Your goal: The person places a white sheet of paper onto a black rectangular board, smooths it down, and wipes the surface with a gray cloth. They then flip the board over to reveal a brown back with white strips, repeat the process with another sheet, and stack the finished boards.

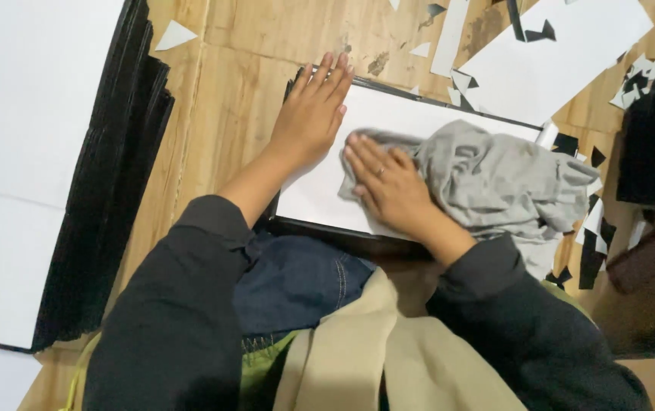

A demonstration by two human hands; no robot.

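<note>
Closest to the camera, dark sleeves and a lap of blue denim and beige fabric, and just beyond them the near edge of the white board, a white sheet with a dark rim lying flat on the wooden floor. Everything here sits around that board.

On the board's near-middle, the right hand lies palm down with the fingers stretched out and close together, pressing on the near end of a grey cloth. It isn't gripping; the cloth is pinned under the flat of the fingers, and the rest is bunched in folds over the board's right half and spills past its right edge.

A little farther out, at the board's far left corner, the left hand is flat too, fingers straight and together, holding nothing, simply bearing down on the white surface, fingertips reaching the far edge.

To my eye this is a wipe-down, and doing it well means keeping that left palm firm so the board doesn't skate, and keeping the cloth under the whole hand, not just the fingertips, for even pressure. The loose bunch on the right could drag, so gathering it would help.

Left of the board, well apart, a thick stack of black sheets with white on top. Beyond the far edge, a large white sheet and scattered paper scraps.
</note>
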